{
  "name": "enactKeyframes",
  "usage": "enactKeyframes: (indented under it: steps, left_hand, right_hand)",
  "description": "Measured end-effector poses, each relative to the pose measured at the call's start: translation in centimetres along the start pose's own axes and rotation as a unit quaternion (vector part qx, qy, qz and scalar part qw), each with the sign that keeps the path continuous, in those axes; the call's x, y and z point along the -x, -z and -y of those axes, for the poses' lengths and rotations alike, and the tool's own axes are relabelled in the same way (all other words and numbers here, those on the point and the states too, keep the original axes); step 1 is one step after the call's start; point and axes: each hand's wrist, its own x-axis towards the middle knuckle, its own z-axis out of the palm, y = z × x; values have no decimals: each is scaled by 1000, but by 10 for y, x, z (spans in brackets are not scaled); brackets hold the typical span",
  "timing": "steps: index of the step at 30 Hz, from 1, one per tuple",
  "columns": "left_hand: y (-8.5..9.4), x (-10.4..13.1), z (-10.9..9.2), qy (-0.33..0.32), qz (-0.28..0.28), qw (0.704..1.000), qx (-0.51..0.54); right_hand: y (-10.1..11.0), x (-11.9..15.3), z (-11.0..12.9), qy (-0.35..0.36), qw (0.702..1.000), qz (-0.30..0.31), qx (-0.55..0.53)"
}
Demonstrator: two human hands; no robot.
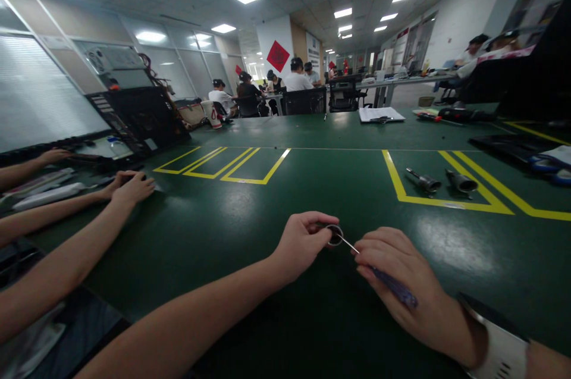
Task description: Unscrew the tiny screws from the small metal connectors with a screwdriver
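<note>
- Ring [333, 242] was above the counter [200, 236], fingers of left hand [303, 245] clamped on it.
- Right hand [397, 266] gripped screwdriver [392, 285], tip at ring.
- Off-angle push could have slipped it into left fingers.

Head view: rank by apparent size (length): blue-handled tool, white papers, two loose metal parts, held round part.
1. Blue-handled tool, partly hidden
2. White papers
3. Left metal part and right metal part: too alike to rank
4. Held round part

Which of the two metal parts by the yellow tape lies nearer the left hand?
The left metal part, with the longer visible stem, is nearer the left hand; the other metal part lies farther right.
</note>
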Motion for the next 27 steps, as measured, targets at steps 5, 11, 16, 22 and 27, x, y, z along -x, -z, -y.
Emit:
enactKeyframes:
  steps: [5, 11, 16, 22, 27]
  left_hand:
    - [1, -1, 5, -17, 6, 1000, -4]
    - [0, -1, 6, -19, -2, 1000, -3]
    - [1, -3, 8, -32, 2, 999, -10]
    - [1, -3, 10, -36, 7, 999, -28]
    - [4, -5, 10, -49, 13, 998, -39]
  right_hand:
    - [-1, -1, 1, 27, 999, -11, 28]
    - [-2, -4, 4, 43, 998, -21, 51]
    - [-2, -3, 4, 50, 997, -22, 55]
    - [-3, -4, 4, 40, 997, -14, 62]
    - [-2, 0, 2, 35, 999, -12, 36]
